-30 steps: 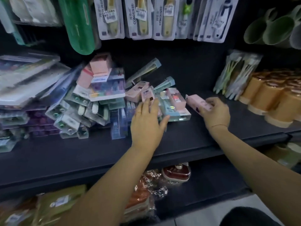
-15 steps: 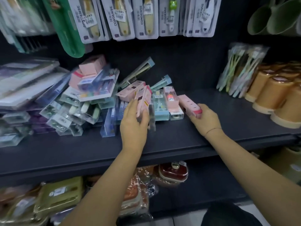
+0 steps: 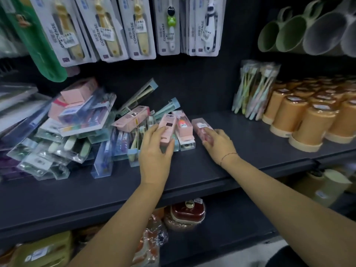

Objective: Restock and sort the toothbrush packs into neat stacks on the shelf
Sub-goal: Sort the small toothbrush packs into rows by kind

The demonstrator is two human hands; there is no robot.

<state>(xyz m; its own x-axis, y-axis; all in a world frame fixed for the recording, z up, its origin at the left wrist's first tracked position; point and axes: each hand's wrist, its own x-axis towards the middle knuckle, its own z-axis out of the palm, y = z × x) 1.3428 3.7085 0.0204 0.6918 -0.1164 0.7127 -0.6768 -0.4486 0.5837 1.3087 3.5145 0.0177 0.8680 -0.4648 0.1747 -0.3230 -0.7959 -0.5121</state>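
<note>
A jumbled heap of toothbrush packs [image 3: 77,130] covers the left half of the dark shelf [image 3: 240,157]. My left hand [image 3: 156,151] grips a pink pack [image 3: 168,128] with a barcode label, lying on the packs at the heap's right edge. Just right of it lies another pink pack with an orange figure [image 3: 184,126]. My right hand [image 3: 217,145] holds a small pink pack [image 3: 201,126] that lies on the shelf, fingers curled over its near end.
Carded toothbrushes [image 3: 134,27] hang above the heap, with a green case [image 3: 38,41] to the left. Bagged toothbrushes [image 3: 254,89] and orange cups [image 3: 308,122] stand on the right. Green mugs [image 3: 289,29] hang at top right. Wrapped goods fill the lower shelf [image 3: 185,212].
My left hand lifted a pink pack upright out of the heap, then laid it flat on the packs. My right hand drew its pink pack closer to the heap.
</note>
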